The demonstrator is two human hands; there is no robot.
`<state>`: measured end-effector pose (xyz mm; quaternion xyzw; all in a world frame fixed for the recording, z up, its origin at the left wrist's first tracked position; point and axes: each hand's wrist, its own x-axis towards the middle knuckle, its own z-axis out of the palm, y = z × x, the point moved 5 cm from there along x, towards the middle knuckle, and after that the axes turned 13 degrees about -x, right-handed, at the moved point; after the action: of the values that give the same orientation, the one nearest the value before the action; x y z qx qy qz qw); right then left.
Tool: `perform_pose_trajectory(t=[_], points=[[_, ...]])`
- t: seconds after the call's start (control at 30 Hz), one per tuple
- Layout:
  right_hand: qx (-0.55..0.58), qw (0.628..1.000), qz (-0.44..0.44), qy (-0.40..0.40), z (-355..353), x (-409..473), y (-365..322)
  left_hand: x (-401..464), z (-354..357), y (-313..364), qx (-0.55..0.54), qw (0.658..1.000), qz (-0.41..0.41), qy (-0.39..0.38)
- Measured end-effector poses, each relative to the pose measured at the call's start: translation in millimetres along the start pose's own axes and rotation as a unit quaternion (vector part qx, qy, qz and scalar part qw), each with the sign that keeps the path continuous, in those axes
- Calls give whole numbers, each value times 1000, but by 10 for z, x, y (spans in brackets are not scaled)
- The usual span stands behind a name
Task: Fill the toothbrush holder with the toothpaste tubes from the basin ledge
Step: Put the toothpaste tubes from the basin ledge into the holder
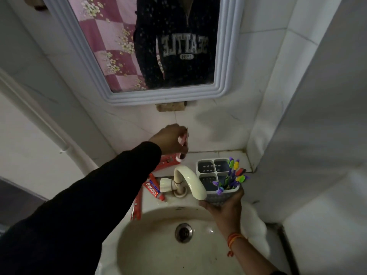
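Observation:
My left hand is raised over the back of the basin ledge, shut on a pink-and-white toothpaste tube that hangs cap down. My right hand grips the white four-compartment toothbrush holder from below, just right of the tap. Several colourful toothbrushes stand in its right compartment; the other compartments show only their perforated floors. A red toothpaste tube lies on the ledge left of the tap. Another red tube lies behind it, partly hidden by my sleeve, and a red tube lies along the basin's left rim.
A cream tap arches over the basin with its metal drain. A white-framed mirror hangs on the tiled wall above. A tiled corner closes the right side. A white pipe runs down the left wall.

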<state>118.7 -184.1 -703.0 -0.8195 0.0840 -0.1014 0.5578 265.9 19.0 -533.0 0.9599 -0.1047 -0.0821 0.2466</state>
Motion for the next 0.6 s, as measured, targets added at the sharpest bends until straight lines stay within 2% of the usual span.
perform_pose_trajectory(t=[0.1,0.2,0.33,0.47,0.6], points=[[-8,1000,5,-1,-25,-5,-15,-118,-223,425,-77,994,60,48],[-12,1000,18,-21,-39,5,-16,-207,-255,754,-123,987,100,27],[-10,998,20,-56,-105,64,78,-184,4,973,-102,989,91,-51],[-16,997,10,-79,-170,93,61,-108,172,1082,-112,987,79,-79],[-7,995,6,-100,-202,119,25,-94,383,1149,-45,986,92,-128]])
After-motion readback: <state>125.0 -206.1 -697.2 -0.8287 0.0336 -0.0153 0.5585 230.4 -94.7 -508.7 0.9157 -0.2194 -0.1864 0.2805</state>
